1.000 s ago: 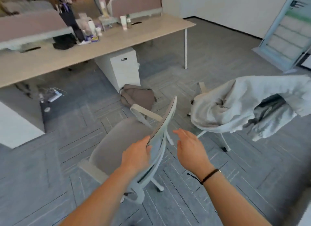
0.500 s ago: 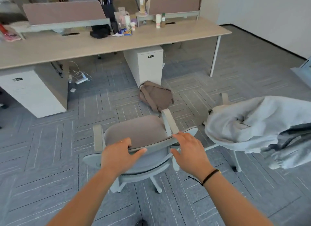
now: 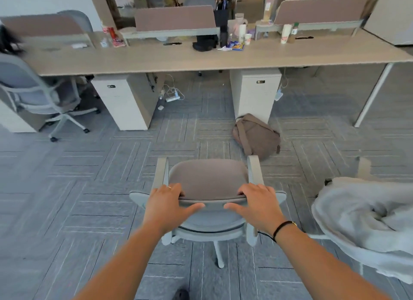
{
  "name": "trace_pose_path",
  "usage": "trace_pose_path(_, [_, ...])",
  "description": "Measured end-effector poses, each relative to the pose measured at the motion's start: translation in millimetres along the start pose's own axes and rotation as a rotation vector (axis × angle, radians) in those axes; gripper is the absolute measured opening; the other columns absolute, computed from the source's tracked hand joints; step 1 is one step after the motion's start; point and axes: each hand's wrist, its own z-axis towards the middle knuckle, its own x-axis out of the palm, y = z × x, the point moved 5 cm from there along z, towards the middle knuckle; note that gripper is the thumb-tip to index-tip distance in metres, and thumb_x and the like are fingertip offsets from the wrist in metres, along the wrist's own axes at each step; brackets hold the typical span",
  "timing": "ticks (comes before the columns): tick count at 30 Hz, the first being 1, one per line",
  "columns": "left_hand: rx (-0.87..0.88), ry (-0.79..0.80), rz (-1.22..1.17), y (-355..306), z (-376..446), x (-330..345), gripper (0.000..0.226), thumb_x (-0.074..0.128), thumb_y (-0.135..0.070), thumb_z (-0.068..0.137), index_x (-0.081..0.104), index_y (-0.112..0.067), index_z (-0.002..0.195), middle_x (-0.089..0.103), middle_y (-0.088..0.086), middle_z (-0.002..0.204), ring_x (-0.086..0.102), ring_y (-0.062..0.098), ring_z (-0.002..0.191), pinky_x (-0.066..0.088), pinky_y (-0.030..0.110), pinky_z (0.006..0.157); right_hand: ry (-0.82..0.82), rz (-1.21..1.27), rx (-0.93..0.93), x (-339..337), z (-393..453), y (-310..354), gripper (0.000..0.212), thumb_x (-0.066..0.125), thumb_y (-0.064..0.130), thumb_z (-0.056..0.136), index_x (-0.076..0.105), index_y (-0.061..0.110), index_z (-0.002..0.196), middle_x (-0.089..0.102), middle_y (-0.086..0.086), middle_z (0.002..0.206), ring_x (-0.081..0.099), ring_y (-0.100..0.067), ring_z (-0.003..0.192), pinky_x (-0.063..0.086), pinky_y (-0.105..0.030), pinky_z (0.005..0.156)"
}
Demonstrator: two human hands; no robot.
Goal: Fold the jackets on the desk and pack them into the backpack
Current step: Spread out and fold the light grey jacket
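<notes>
One long desk [image 3: 201,58] spans 12 o'clock, clutter along its back edge. Two drawer cabinets beneath it. Two office chairs: one at 9 o'clock [image 3: 33,91], one at centre [image 3: 207,181]. One pale grey jacket [image 3: 366,223] heaped at 3 o'clock, what it rests on not discernible. One brown backpack [image 3: 257,136] slumped on floor at 1 o'clock, beside right cabinet [image 3: 254,94]. Two hands on centre chair's backrest top: left hand [image 3: 167,205] and right hand [image 3: 254,205] each curl fingers over edge, thumbs spread along near side.
</notes>
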Motion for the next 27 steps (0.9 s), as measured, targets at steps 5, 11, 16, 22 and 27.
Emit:
trace_pose_path(5, [-0.019,-0.036,0.032,-7,17,0,0.08,0.024,-0.103,0.063,0.056,-0.034,0.086,0.053,-0.018,0.082,0.05,0.009,0.081,0.031,0.03,0.08,-0.027,-0.028,-0.061,-8,28,-9,0.079,0.024,0.1,0.061,0.057,0.037,0.097,0.054,0.019,0.091,0.049,-0.011,0.095,0.03,-0.033,0.087])
trace_pose_path(11, [-0.056,-0.054,0.037,7,47,-6,0.088,0.012,-0.106,0.055,0.055,-0.034,0.084,0.052,-0.019,0.081,0.049,0.009,0.082,0.031,0.03,0.082,-0.059,-0.056,-0.111,-15,69,-1,0.075,0.016,0.102,0.057,0.046,0.035,0.076,0.049,0.017,0.074,0.047,-0.01,0.081,0.026,-0.034,0.076])
trace_pose_path(16, [-0.078,-0.081,0.06,43,93,-11,0.09,0.01,-0.108,0.053,0.055,-0.034,0.08,0.051,-0.018,0.08,0.048,0.009,0.082,0.034,0.031,0.083,-0.112,-0.067,-0.142,-13,125,18,0.074,0.021,0.101,0.062,0.042,0.03,0.068,0.048,0.011,0.069,0.046,-0.011,0.074,0.025,-0.035,0.073])
trace_pose_path(22, [-0.005,-0.126,0.079,81,171,-13,0.08,0.018,-0.105,0.061,0.052,-0.034,0.077,0.05,-0.016,0.079,0.046,0.01,0.08,0.036,0.032,0.083,-0.212,-0.073,-0.118,-13,200,34,0.075,0.017,0.102,0.061,0.038,0.031,0.065,0.046,0.011,0.065,0.043,-0.009,0.069,0.027,-0.035,0.071])
trace_pose_path(27, [0.033,-0.026,0.1,112,250,-18,0.079,0.021,-0.103,0.065,0.054,-0.035,0.088,0.05,-0.014,0.087,0.047,0.012,0.088,0.036,0.032,0.084,-0.197,-0.058,-0.056,-24,273,48,0.082,0.012,0.105,0.058,0.045,0.03,0.067,0.049,0.012,0.069,0.042,-0.007,0.07,0.028,-0.035,0.071])
